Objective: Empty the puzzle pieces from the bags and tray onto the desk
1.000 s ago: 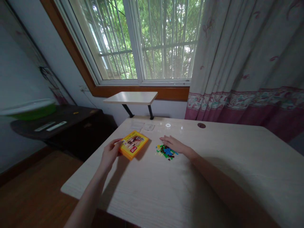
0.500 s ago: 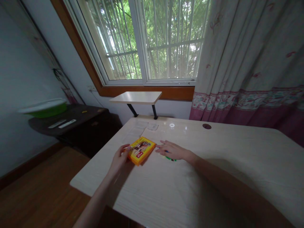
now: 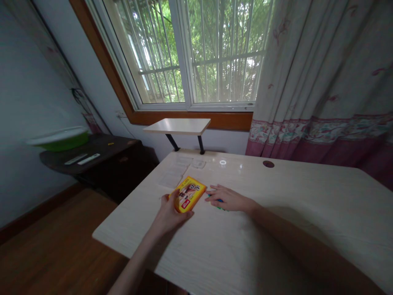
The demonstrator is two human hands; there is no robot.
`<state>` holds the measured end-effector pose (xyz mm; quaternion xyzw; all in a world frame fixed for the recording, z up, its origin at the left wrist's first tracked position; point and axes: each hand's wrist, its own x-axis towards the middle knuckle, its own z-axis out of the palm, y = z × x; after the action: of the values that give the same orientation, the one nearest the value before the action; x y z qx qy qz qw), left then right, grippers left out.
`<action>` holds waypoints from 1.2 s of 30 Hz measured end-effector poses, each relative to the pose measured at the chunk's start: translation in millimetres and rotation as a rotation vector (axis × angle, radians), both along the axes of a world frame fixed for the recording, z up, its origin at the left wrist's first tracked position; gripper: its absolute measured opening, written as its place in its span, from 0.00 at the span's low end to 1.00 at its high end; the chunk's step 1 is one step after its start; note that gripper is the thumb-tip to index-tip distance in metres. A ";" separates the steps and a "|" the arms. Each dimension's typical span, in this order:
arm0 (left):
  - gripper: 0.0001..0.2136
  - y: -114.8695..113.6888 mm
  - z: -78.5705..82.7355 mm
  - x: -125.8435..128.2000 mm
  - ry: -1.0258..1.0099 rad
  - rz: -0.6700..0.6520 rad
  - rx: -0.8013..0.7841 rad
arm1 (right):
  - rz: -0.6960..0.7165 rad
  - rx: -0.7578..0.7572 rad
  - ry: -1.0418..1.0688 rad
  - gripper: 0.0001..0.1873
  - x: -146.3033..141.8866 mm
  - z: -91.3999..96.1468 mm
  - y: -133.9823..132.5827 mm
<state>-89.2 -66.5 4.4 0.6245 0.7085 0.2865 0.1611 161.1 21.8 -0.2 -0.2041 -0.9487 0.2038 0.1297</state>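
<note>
My left hand (image 3: 168, 213) grips the near end of a flat yellow box (image 3: 190, 191) with pictures and a red label, holding it just above the pale wooden desk (image 3: 276, 229). My right hand (image 3: 225, 197) lies flat, fingers stretched out, over a small heap of coloured toy bricks (image 3: 220, 203). Only a few blue and green bits show under the palm. The box's right edge sits close to the fingertips of my right hand.
Papers (image 3: 175, 174) and a small clear bag (image 3: 199, 164) lie at the desk's far left, near a raised shelf (image 3: 177, 125). A cable hole (image 3: 268, 164) is further right. A dark cabinet (image 3: 92, 157) holds a green basin (image 3: 59, 138) and remotes (image 3: 82, 158). Curtains hang at right.
My left hand has brought the yellow box rightward, closer to my right hand. My right hand now covers the bricks, which showed openly a second ago. The view has shifted slightly.
</note>
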 end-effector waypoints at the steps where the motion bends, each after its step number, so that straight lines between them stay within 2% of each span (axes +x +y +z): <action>1: 0.41 0.8 -0.3 2.6 0.018 0.009 -0.007 | 0.001 -0.005 0.000 0.20 1.9 0.5 -1.4; 5: 0.37 4.4 -1.0 14.3 0.082 0.021 0.034 | -0.009 -0.053 0.025 0.20 8.1 1.9 -5.3; 9: 0.29 5.7 -3.0 23.1 0.144 -0.039 0.178 | -0.082 -0.155 0.105 0.23 14.0 1.2 -5.9; 12: 0.26 4.7 -4.1 23.8 0.159 -0.088 0.195 | -0.132 -0.194 0.159 0.23 17.5 -2.1 -4.1; 16: 0.22 7.9 -4.8 21.5 0.183 -0.105 0.179 | -0.167 -0.163 0.138 0.23 12.9 -7.2 0.4; 22: 0.21 29.2 -3.8 26.9 0.237 -0.073 0.200 | -0.151 -0.125 0.095 0.21 -2.9 -5.2 0.4; 28: 0.21 46.6 -1.0 32.4 0.297 -0.063 0.208 | -0.097 -0.085 0.201 0.21 0.2 -4.6 -5.8; 32: 0.21 49.5 -0.1 34.4 0.311 -0.064 0.222 | -0.120 -0.116 0.227 0.23 8.8 -2.5 -8.0; 36: 0.22 42.1 2.6 34.9 0.318 -0.067 0.256 | -0.168 -0.103 0.080 0.28 16.3 0.3 -13.4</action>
<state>-54.3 -24.4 7.0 0.7006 0.6616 0.2662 -0.0240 177.5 8.4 0.1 -0.2812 -0.9106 0.2485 0.1733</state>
